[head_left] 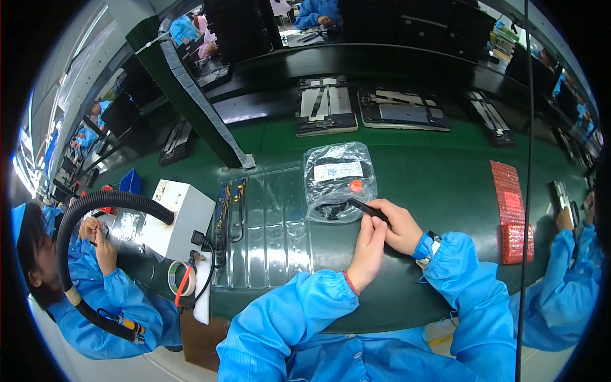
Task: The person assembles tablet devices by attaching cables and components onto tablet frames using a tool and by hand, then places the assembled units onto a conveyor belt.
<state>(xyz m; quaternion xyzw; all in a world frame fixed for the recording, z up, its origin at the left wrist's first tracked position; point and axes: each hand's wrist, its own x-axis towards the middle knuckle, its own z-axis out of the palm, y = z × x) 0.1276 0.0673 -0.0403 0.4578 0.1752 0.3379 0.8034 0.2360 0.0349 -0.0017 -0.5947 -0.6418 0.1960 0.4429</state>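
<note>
Above the green bench, my right hand (398, 229) is closed round a slim black tool (366, 209) whose narrow end points left over the lower edge of a clear plastic bag (337, 156). The tool's exact kind does not show. My left hand (367, 254) is just beside it, fingers pressed together near the tool; anything between them is hidden. The bag lies flat with dark parts inside, a white label and a round orange sticker. Left of it rests a clear plastic tray (270, 235) with long compartments, and thin dark strips (223, 223) fill its left side.
A white box (178, 219) with a black hose (114, 197) stands left, near a tape roll (181, 279). Opened flat devices (326, 108) line the back. Red bubble wrap (514, 242) lies right. A cable (528, 159) hangs down. Co-workers sit on both sides.
</note>
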